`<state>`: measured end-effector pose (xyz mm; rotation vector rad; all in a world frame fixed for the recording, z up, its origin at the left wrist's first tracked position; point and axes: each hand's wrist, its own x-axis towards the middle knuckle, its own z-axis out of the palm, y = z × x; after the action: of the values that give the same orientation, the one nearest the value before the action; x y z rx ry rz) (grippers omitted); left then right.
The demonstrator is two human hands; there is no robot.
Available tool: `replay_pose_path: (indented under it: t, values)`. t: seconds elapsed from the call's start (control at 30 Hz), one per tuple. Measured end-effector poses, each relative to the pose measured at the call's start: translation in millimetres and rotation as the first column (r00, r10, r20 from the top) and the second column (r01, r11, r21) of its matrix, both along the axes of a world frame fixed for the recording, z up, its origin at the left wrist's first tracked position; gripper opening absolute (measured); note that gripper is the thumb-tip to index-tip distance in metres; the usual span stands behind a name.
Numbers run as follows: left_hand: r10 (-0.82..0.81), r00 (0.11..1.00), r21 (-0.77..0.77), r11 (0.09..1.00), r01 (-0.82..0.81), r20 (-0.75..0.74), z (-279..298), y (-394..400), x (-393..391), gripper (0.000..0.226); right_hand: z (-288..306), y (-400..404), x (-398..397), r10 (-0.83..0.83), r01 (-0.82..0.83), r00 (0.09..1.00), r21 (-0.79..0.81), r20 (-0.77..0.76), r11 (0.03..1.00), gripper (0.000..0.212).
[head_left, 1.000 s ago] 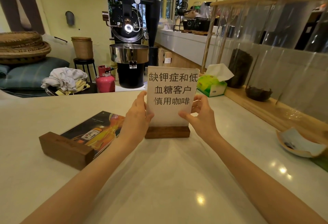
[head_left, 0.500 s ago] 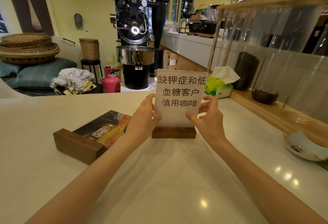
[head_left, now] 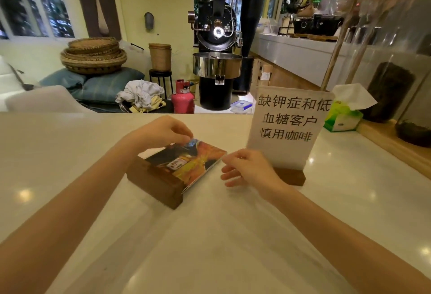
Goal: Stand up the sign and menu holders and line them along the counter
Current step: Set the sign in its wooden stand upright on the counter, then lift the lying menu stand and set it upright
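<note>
A white sign holder (head_left: 289,126) with black Chinese text stands upright in its dark wooden base on the pale counter (head_left: 210,235), right of centre. A menu holder (head_left: 186,163) with a colourful picture lies flat, its wooden base toward me. My left hand (head_left: 161,131) reaches over the menu's far edge, fingertips pinching or touching its top corner. My right hand (head_left: 247,169) hovers open between the menu's right edge and the sign's base, touching neither that I can tell.
A green tissue box (head_left: 342,116) sits behind the sign by a wooden ledge (head_left: 396,144) with glass jars along the right. Beyond the counter's far edge stand a black coffee roaster (head_left: 217,56), a pink gas cylinder (head_left: 183,100) and stacked baskets (head_left: 93,54).
Both hands have let go of the upright sign and moved left to the flat menu holder. My view has turned left, so the sign now sits further right.
</note>
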<state>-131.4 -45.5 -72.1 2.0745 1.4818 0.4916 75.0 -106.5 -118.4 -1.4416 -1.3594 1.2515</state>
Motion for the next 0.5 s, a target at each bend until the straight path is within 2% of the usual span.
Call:
replay_pose_path:
  t: [0.13,0.2,0.33,0.43,0.5]
  values:
    - [0.057,0.992,-0.073,0.995,-0.065,-0.112,-13,3,-18,0.028,-9,11,-16,-0.059,-0.018,0.969,-0.305,-0.239,0.952,0.029]
    - [0.114,0.977,-0.099,0.986,-0.133,-0.179,-19,4,-30,0.039,-13,17,-26,-0.050,-0.067,0.958,-0.389,-0.282,0.919,0.025]
    - [0.151,0.961,-0.162,0.968,-0.192,-0.233,-26,5,-36,0.054,-15,19,-34,-0.025,-0.096,0.961,-0.422,-0.274,0.901,0.020]
    - [0.165,0.956,-0.167,0.964,-0.209,-0.242,-29,5,-37,0.055,-16,18,-44,0.006,-0.121,0.963,-0.415,-0.269,0.902,0.018]
    - [0.163,0.956,-0.160,0.966,-0.205,-0.244,-29,6,-38,0.052,-19,17,-50,0.024,-0.140,0.957,-0.384,-0.289,0.913,0.025]
